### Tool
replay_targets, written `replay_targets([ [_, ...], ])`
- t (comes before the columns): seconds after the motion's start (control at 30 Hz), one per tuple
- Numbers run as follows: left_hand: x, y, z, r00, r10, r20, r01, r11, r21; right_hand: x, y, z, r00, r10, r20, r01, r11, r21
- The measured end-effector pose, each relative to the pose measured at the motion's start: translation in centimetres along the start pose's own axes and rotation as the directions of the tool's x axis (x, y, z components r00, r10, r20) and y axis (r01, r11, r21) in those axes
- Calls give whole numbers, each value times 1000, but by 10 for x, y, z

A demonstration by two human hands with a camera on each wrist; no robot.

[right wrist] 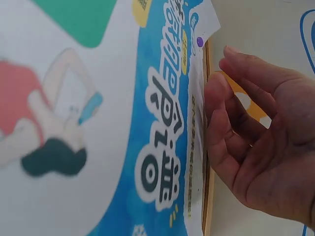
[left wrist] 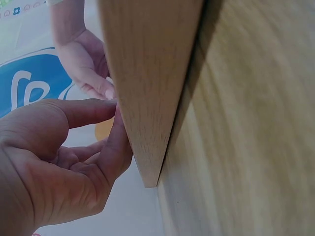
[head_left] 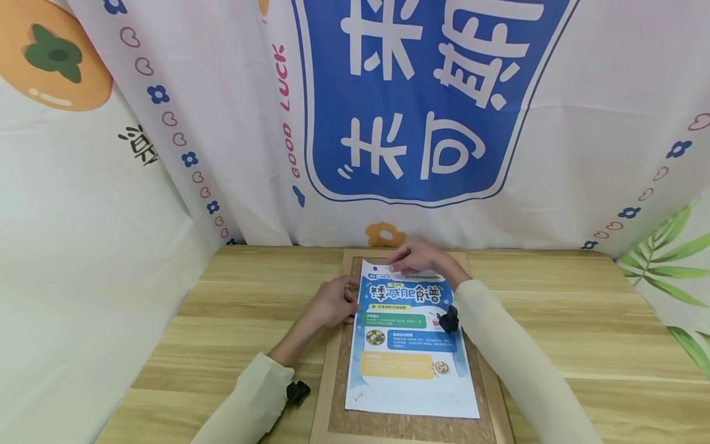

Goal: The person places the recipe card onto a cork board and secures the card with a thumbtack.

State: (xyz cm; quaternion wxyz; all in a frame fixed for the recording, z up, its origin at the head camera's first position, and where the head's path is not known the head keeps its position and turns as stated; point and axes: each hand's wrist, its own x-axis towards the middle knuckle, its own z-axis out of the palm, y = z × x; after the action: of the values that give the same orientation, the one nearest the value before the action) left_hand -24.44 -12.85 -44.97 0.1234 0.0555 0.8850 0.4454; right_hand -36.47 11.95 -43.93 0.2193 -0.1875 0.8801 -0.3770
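Observation:
A printed sheet (head_left: 410, 394) lies on a wood-framed cork board (head_left: 355, 422), with a purple dot (head_left: 375, 268) near its top left corner. My left hand (head_left: 333, 302) is over the board's left side by the sheet's edge. In the left wrist view, the thumb and index fingertip of this hand (left wrist: 74, 157) meet beside the wooden frame (left wrist: 147, 88); anything between them is hidden. Bent fingers of my right hand (head_left: 418, 256) reach the sheet's top edge. The right wrist view shows that hand (right wrist: 270, 132) beside the sheet (right wrist: 197, 147), its thumb and fingers loosely bent.
The board lies on a wood-grain table (head_left: 222, 345). Behind it hangs a white cloth (head_left: 577, 154) with a large blue printed sign; pale cloth (head_left: 83, 246) also hangs at the left. Small black devices sit on both sleeves.

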Motion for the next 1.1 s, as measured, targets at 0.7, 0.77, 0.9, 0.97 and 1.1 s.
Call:
replay_targets([
  [0.7,-2,0,1,1000,2,4,-2,1000,-13,-52,26,-7,996,48,-76,-51,998,-35],
  [0.77,-2,0,1,1000,1,5,-1,1000,-15,-57,30,-7,995,52,-88,-56,998,-41],
  [0.9,-2,0,1,1000,4,7,-4,1000,-19,-66,37,-9,994,58,-92,-61,998,-26],
  [0.97,-2,0,1,1000,3,9,-3,1000,-25,-70,41,-11,994,65,-92,-67,998,-16],
  [1.1,-3,0,1,1000,5,11,-5,1000,-28,-80,45,-13,995,37,-95,-41,999,-35],
])
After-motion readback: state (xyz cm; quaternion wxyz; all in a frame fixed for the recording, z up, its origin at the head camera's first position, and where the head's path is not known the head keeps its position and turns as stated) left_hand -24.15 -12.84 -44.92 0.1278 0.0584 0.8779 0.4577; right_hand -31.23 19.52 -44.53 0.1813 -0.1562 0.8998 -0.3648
